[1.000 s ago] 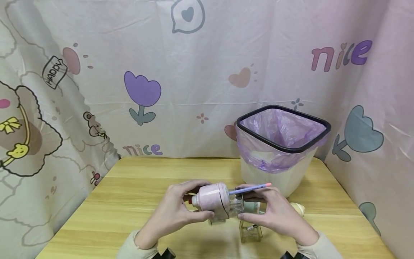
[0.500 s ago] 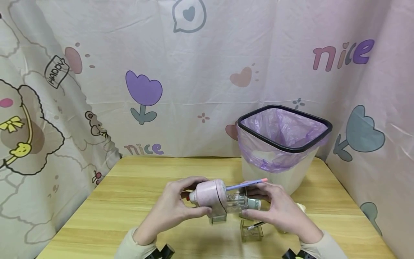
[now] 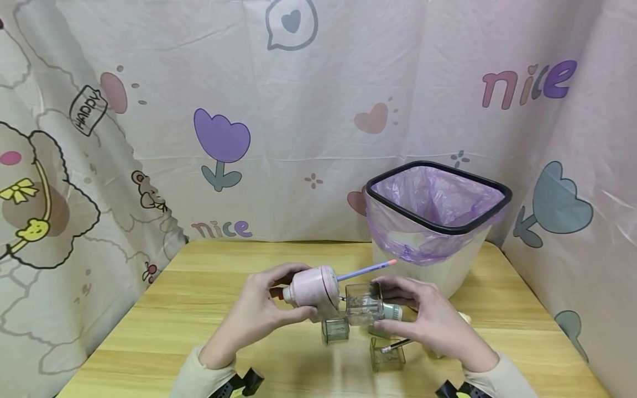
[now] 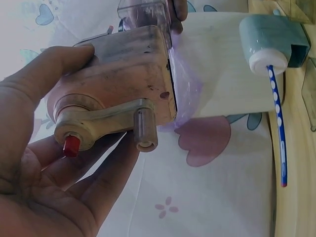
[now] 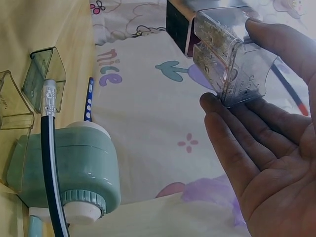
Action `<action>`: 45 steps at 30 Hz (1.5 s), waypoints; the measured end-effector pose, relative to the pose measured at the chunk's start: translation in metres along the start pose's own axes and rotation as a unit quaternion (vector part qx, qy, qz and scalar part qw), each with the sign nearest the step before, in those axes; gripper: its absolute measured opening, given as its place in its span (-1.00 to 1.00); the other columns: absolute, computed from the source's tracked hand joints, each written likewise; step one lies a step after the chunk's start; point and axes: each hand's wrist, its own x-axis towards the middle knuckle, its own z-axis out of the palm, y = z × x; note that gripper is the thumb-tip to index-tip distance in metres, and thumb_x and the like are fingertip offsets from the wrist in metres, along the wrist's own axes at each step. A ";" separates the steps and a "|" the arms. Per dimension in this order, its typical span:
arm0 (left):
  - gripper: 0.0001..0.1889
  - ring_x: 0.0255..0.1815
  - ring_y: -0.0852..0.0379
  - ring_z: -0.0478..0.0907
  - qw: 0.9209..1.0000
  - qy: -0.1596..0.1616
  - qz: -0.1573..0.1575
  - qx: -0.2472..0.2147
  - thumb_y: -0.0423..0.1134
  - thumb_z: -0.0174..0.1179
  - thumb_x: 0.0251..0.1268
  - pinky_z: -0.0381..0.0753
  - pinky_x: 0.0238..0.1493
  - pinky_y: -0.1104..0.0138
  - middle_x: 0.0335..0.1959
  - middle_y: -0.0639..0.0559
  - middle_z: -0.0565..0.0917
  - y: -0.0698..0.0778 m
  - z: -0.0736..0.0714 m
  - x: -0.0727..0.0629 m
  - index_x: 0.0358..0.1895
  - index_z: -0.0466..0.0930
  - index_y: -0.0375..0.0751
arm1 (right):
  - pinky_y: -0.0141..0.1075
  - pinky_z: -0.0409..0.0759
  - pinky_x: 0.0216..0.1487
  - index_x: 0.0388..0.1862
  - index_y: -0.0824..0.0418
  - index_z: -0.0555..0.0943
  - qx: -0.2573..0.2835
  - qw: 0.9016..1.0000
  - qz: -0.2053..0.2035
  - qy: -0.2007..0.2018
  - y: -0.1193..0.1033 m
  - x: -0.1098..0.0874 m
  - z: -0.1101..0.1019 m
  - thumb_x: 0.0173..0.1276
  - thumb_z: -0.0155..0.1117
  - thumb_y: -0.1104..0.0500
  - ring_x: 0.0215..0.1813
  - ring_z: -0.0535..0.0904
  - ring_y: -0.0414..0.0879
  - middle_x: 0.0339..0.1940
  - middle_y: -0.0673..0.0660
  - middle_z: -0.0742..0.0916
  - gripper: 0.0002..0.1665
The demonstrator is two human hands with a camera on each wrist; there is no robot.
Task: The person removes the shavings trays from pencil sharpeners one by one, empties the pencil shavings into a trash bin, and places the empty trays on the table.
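Observation:
My left hand (image 3: pixel 259 309) grips a pale pink crank pencil sharpener (image 3: pixel 311 290) by its body, tilted above the table. Its crank handle (image 4: pixel 145 128) and red knob face the left wrist camera. A lilac pencil with a pink end (image 3: pixel 365 271) sticks out from the sharpener's front side. Between fingers and thumb, my right hand (image 3: pixel 433 312) pinches a clear shavings drawer (image 3: pixel 363 304), apart from the sharpener by a small gap. Shavings or dust show inside it in the right wrist view. Behind the right hand, partly hidden, sits a green pencil sharpener (image 5: pixel 94 158).
A greenish clear drawer (image 3: pixel 335 330) and a yellowish one (image 3: pixel 387 358) lie on the wooden table. A dark pencil (image 3: pixel 396 346) leans over the yellowish one. A cream-coloured thing (image 3: pixel 465 318) is mostly hidden by the right hand. A lined bin (image 3: pixel 418 276) stands at the back right.
The drawer has come out of the pink sharpener. My left hand has moved left and slightly up with the sharpener and pencil, while my right hand stays nearly in place with the drawer.

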 end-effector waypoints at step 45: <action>-0.42 -0.10 0.00 0.68 0.965 0.067 -0.187 0.174 -0.16 0.67 0.07 0.74 -0.07 0.13 0.01 -0.15 0.79 -0.104 -0.013 0.019 0.14 0.64 -0.24 | -0.39 0.74 0.27 0.35 0.06 0.63 0.001 1.000 0.005 -0.010 0.007 0.001 -0.007 0.27 0.68 0.01 0.14 0.76 -0.29 0.17 0.05 0.83 -0.30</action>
